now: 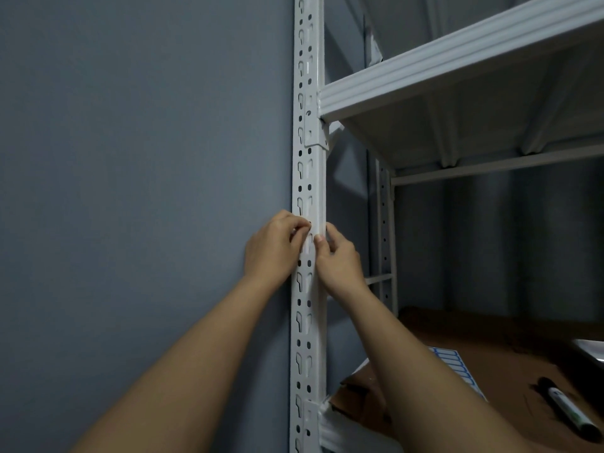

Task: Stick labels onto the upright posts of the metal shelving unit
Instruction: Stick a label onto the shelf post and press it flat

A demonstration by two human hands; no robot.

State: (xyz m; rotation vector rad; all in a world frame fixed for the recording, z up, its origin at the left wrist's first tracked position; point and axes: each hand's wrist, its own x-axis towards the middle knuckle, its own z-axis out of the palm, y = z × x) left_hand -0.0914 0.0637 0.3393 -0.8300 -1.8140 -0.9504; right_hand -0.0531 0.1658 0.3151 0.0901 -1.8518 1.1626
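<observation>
Both hands work the white post [309, 178] at mid-height: the left hand [274, 246] pinches a pale label [314, 231] at its edge, and the right hand [336, 256], at 3 o'clock of it, curls its fingers against the strip. The risk, as I judge it: the label bridges a slot, creases or sits crooked. At 5 o'clock, a brown shelf [490, 351] holds a label sheet [457, 367] and marker [568, 410]; grey wall [130, 158] behind.

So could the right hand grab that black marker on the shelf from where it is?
Probably yes. The marker lies in the open on the lower shelf, nothing covering it. But the right hand is busy up at the post.
</observation>
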